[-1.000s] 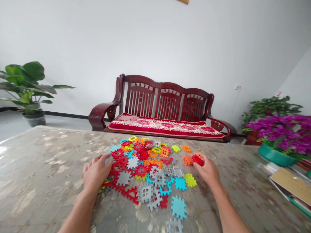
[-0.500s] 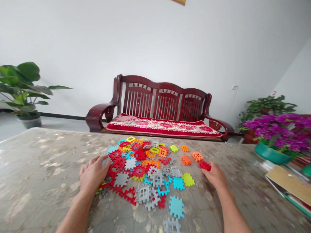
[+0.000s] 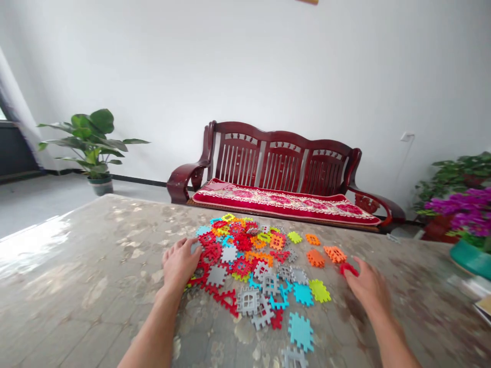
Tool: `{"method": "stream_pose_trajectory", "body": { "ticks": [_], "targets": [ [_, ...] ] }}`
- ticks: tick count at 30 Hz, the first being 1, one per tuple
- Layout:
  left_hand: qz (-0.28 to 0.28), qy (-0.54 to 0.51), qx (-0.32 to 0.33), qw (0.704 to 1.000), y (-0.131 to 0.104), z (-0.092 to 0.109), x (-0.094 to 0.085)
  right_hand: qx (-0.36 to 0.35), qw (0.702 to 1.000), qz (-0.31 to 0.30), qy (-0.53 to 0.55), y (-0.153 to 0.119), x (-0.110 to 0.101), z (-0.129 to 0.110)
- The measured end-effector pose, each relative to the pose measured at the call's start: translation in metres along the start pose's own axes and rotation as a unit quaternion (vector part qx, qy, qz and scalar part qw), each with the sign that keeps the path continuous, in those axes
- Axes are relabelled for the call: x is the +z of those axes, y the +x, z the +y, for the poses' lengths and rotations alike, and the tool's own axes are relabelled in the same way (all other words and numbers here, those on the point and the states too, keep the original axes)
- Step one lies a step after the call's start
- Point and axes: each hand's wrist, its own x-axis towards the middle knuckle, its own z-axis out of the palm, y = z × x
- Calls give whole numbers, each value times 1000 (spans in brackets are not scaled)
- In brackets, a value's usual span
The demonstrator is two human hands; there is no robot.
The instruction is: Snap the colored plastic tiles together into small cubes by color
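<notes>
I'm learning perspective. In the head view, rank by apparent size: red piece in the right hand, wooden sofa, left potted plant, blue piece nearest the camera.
Wooden sofa
Left potted plant
Nearest blue piece
Red piece in right hand, partly covered

Pieces (image 3: pixel 229 254) on table (image 3: pixel 95 306), bench (image 3: pixel 284 137) behind, potted plant (image 3: pixel 92 143) left, flowers (image 3: pixel 470 217) right

I see a dark red wooden bench (image 3: pixel 284 137) before a white wall (image 3: pixel 245 61), a floral red runner (image 3: pixel 286 204) along its seat; leftward, a broad-leaved plant (image 3: pixel 92 135) in its pot (image 3: pixel 101 186); rightward, a wall socket (image 3: pixel 406 136), and purple flowers (image 3: pixel 470 213) above a teal planter (image 3: pixel 470 261).
</notes>
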Motion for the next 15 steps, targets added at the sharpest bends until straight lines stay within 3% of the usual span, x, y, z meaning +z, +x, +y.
{"method": "stream_pose_trajectory", "body": {
  "ticks": [2,4,8,12,15],
  "targets": [
    [2,-3,-1,1000,0,0,0,-62,995,34,76,-3,-7,-20],
    [3,-8,1,1000,-1,1,0,-127,976,16,175,-13,-12,-48],
    [13,-13,1,1000,-2,1,0,-236,914,-127,305,-49,-14,-114],
    [19,-14,3,1000,-2,1,1,-305,894,-166,282,-87,-21,-170],
    [16,-15,4,1000,-2,1,0,-353,889,-179,230,-104,-25,-192]
  ]
}}
